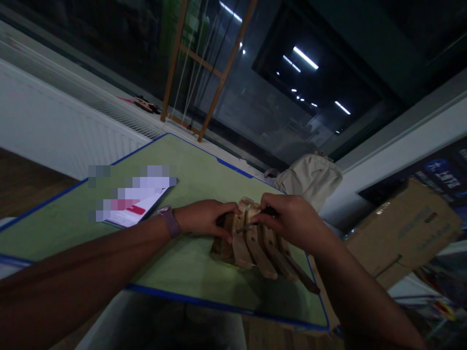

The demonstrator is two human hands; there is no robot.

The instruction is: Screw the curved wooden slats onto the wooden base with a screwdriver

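On the green tabletop lies a wooden assembly (257,245) of several slanted, rib-like slats with small round holes. My left hand (204,217), wearing a purple wristband (170,221), clasps its left end between thumb and fingers. From my right hand (292,216) a thin metal tool (246,227) reaches left towards a hole in one of the slats. Its handle looks dark and is mostly covered by my closed fingers. Whether the tip sits inside the hole I cannot tell.
A lit tablet or phone (136,209), partly blurred out, lies left on the blue-edged table (193,170). Behind stand a wooden frame with strings (200,58) and a pale backpack (310,177). A cardboard box (408,228) is at right, a radiator (65,121) at left.
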